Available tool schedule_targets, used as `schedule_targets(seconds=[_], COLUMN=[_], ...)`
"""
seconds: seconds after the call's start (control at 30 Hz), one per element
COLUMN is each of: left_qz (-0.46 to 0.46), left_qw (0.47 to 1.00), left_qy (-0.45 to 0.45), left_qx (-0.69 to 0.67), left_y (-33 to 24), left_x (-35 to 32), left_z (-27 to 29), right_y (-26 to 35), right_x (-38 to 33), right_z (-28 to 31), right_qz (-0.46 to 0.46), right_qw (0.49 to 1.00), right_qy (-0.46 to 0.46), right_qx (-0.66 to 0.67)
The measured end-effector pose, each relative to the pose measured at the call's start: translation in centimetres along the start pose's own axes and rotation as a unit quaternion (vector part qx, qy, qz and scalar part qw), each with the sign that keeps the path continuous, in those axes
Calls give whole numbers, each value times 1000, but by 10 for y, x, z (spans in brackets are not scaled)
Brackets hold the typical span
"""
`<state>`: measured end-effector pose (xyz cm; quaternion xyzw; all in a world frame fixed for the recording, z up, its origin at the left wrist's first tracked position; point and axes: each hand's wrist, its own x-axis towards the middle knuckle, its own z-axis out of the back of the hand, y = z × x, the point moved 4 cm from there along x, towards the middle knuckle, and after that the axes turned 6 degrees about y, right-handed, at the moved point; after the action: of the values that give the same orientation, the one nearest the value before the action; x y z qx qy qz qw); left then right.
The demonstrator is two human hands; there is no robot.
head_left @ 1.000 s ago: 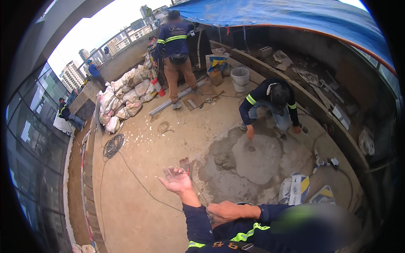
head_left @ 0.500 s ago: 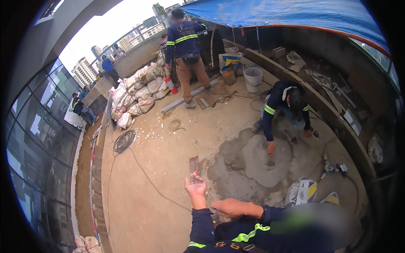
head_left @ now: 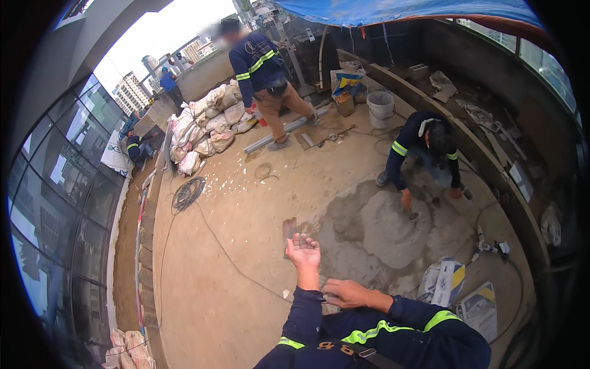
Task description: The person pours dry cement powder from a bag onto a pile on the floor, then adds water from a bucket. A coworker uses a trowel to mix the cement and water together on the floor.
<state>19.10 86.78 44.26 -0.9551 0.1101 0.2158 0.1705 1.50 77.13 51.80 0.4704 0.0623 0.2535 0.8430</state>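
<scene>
My left hand [head_left: 303, 251] is raised palm up over the floor, fingers apart and slightly bent, with nothing in it. Just beyond its fingertips lies a flat tool [head_left: 289, 228] with a rectangular, mortar-stained blade and a red part, probably a trowel; the hand hides some of it. Beside my left wrist, my right hand [head_left: 349, 293] has its fingers curled against the navy left sleeve cuff [head_left: 307, 297], seemingly pinching its edge. Its fingertips are partly hidden. Wet grey mortar [head_left: 396, 237] is heaped on the floor, ahead to the right.
A crouching co-worker [head_left: 427, 144] works the mortar with a hand tool. Another co-worker [head_left: 263, 71] stands by piled white sacks [head_left: 206, 126]. A coiled cable [head_left: 188, 194] trails across the floor. A bucket [head_left: 380, 109] stands far right; printed bags [head_left: 441, 283] lie nearer.
My two hands stay close together and shift slightly right in the picture as the view turns. The standing co-worker leans and turns. The crouching co-worker's tool hand moves over the mortar.
</scene>
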Motion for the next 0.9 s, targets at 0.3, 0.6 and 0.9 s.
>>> schedule_targets(seconds=[0.3,0.6,0.9], left_qz=[-79,-458,-350], left_qw=[984,523,276], left_qy=[128,104,146], left_qx=[-92,711,883], left_y=[-24,-9,49], left_x=[-13,-36,-39], left_z=[-87,-68,-3], right_y=[17,50,19], right_x=[7,20,32], right_z=[-4,41,-11], right_qz=[50,-50,-102], right_qw=[997,998,981], right_qy=[50,0,25], right_qx=[-12,-46,-162])
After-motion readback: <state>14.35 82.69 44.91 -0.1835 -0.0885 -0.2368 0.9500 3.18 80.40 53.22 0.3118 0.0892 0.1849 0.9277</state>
